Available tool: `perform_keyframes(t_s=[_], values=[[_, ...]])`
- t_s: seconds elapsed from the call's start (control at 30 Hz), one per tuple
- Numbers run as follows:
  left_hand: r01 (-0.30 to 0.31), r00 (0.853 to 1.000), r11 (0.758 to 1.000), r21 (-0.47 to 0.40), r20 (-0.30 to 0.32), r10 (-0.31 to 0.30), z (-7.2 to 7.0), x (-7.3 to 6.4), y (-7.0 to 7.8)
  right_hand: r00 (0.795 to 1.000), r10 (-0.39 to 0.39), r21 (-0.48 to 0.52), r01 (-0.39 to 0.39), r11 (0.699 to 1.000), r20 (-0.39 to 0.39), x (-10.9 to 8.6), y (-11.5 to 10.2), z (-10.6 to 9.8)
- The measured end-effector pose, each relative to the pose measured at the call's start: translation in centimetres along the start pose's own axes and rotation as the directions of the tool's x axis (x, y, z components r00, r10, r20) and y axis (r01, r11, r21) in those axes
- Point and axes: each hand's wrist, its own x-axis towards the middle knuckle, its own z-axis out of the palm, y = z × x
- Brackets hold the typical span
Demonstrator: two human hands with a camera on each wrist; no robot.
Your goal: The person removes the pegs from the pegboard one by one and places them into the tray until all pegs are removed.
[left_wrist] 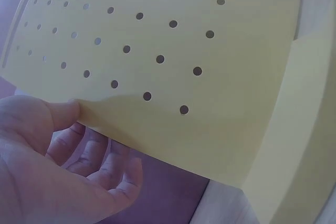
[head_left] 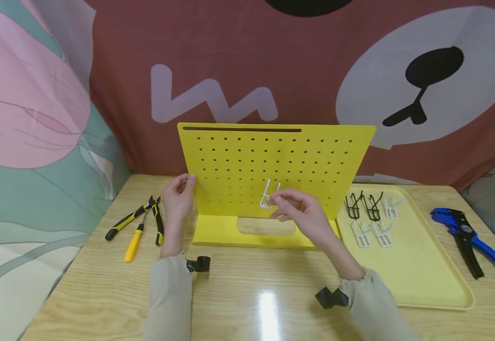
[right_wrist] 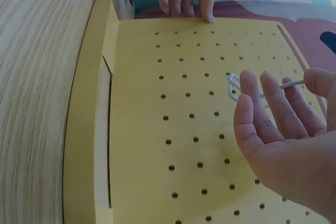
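Note:
A yellow pegboard (head_left: pixel 226 208) stands upright on its base on the table. At its left edge, my left hand (head_left: pixel 177 201) holds on, the thumb on the front face and the fingers behind, as the left wrist view shows. My right hand (head_left: pixel 304 215) pinches a white wire hook (head_left: pixel 265 192) before the lower middle of the board. In the right wrist view, the hook's looped end (right_wrist: pixel 230 88) shows past the fingers, which partly hide the rest. Whether the hook touches the board, I cannot tell.
On the right, a pale yellow tray (head_left: pixel 413 274) carries black wire hooks (head_left: pixel 373 208) and several white wire hooks (head_left: pixel 382 235). Beyond it lies a blue wire stripper (head_left: pixel 464 232). Black-and-yellow pliers (head_left: pixel 130 222) and a yellow screwdriver (head_left: pixel 134 246) lie left of the board.

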Motion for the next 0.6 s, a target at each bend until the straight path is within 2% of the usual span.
perform_keyframes(t_s=[0.37,0.6], values=[[0.005,1.0,1.0,-0.001,-0.003,-0.005,-0.1,0.0,0.0,0.999,-0.021,-0.016,0.021,1.0,-0.037,-2.0,0.9,-4.6],[-0.01,1.0,1.0,0.0,-0.007,0.01,-0.1,0.1,-0.2,0.998,-0.053,0.001,0.053,0.999,-0.025,-3.2,0.9,-8.2]])
